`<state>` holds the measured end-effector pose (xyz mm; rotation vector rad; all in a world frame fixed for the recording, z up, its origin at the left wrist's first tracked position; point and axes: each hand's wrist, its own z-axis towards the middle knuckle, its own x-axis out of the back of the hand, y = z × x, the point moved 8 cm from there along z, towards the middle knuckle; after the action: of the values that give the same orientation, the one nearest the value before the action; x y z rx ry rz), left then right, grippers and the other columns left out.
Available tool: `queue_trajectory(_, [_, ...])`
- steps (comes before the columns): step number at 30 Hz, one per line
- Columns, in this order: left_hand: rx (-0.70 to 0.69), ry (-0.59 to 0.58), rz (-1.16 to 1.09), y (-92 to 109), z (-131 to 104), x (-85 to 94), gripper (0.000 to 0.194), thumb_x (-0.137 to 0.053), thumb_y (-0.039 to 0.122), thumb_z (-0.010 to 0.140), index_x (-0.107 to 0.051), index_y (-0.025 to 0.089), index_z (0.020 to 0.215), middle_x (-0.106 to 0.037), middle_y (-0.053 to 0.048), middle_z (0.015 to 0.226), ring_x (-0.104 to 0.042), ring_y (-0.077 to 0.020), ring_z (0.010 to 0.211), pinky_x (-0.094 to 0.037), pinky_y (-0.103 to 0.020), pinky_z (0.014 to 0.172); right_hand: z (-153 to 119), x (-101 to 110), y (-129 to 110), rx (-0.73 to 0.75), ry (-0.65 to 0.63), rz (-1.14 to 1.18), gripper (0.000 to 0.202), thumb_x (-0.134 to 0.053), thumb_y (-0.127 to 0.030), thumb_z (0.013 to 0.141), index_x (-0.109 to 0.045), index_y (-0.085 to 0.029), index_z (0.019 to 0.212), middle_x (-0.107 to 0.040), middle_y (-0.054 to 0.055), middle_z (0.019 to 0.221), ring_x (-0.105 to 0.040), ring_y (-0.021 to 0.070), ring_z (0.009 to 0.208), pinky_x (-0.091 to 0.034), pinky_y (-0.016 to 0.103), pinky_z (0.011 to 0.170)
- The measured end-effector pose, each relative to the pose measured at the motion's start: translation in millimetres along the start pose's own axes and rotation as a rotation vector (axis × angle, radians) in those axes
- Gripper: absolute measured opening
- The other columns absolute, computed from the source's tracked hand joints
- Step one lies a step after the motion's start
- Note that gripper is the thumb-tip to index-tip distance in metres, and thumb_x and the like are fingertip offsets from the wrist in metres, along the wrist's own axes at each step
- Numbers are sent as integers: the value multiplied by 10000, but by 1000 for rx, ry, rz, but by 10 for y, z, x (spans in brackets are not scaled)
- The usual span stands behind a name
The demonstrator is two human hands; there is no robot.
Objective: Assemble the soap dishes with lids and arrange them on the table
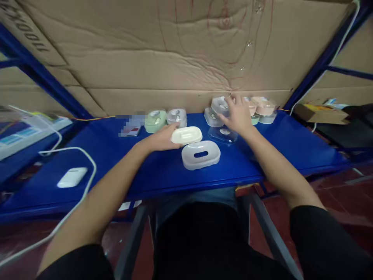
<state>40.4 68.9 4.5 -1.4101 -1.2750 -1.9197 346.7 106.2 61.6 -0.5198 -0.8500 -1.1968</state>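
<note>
A cream oval plastic dish, like a soap dish (187, 135), is held by its left end in my left hand (164, 137), fingers closed on it. Just below it on the blue table lies a light grey oval plastic tray (196, 160) with a slot in its middle. My right hand (239, 113) reaches to the back, its thumb and fingers around the right side of a pale grey lidded plastic box (219, 104), the upper one of a stack. Under that is another pale grey box (213, 118). A clear plastic lid (223, 134) lies in front of the stack.
A green box (155, 121) and a grey box (177, 117) stand back left, near a pixelated phone-like item (133, 126). Pink-topped boxes (263, 105) are stacked back right. A white case (72, 177) and white cable (90, 163) lie left. Cardboard (145, 66) walls the back.
</note>
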Motion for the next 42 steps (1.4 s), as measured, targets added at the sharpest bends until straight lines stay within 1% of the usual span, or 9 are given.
queue_trajectory(7, [-31,26,11,-5,23,3,1070,-807,680,785,-522,118,1649,-698,-325,1611,-682,-536,1503,-536,-675,1250,68,-150,48,-57,-83,-53,572,-586,-480,1152,-662,-179,1633,-641,265,1647,-554,514,1477,-418,715,1248])
queue_trajectory(13, [-45,20,29,-7,32,-1,1016,-816,684,807,-561,148,1632,-696,-299,1613,-679,-520,1507,-543,-655,1240,61,-201,76,-118,-84,-44,641,-550,-485,1168,-585,-148,1712,-552,298,1733,-503,528,1547,-377,712,1291])
queue_trajectory(19, [-36,17,33,-50,34,-12,1096,-798,736,812,-525,107,1666,-639,-329,1681,-635,-514,1566,-506,-649,1298,-2,104,102,-69,-4,119,636,-471,-616,1191,-722,-151,1543,-696,260,1538,-621,483,1443,-487,630,1224])
queue_trajectory(23, [-32,23,25,-35,30,-5,1091,-797,719,811,-524,102,1668,-654,-338,1663,-654,-517,1545,-510,-655,1286,-158,95,-51,89,-338,291,643,-682,-774,1058,-831,-183,1264,-825,177,1167,-767,402,1134,-602,531,1017])
queue_trajectory(26, [-25,31,7,-26,27,14,1078,-834,699,791,-534,143,1665,-725,-292,1588,-700,-501,1492,-548,-630,1236,-302,-85,-110,95,-597,247,798,-887,-825,863,-816,-172,1317,-831,216,1285,-787,449,1176,-625,556,994])
queue_trajectory(29, [-9,31,-6,-32,30,24,1103,-857,701,761,-541,147,1662,-757,-269,1543,-715,-505,1472,-571,-608,1201,-353,-214,-179,106,-692,213,840,-997,-733,793,-785,-167,1377,-809,245,1403,-778,481,1277,-636,562,1044])
queue_trajectory(35, [-12,41,-12,-44,44,21,1064,-848,702,760,-568,163,1633,-766,-268,1519,-730,-513,1441,-578,-640,1182,-298,75,-246,153,-502,360,854,-940,-670,861,-728,-175,1524,-790,225,1468,-771,458,1287,-633,585,1098])
queue_trajectory(38, [-23,51,-10,-47,52,16,1033,-852,719,755,-604,165,1592,-761,-272,1525,-728,-524,1440,-580,-643,1177,-353,377,-524,355,-351,624,917,-923,-681,868,-666,-218,1616,-757,179,1517,-731,415,1334,-600,582,1161])
queue_trajectory(42, [-42,53,-4,-48,63,7,935,-857,697,772,-647,193,1530,-772,-258,1511,-747,-515,1395,-594,-631,1129,-556,449,-1015,555,-385,739,912,-947,-637,847,-667,-206,1601,-732,164,1459,-692,388,1334,-582,555,1172])
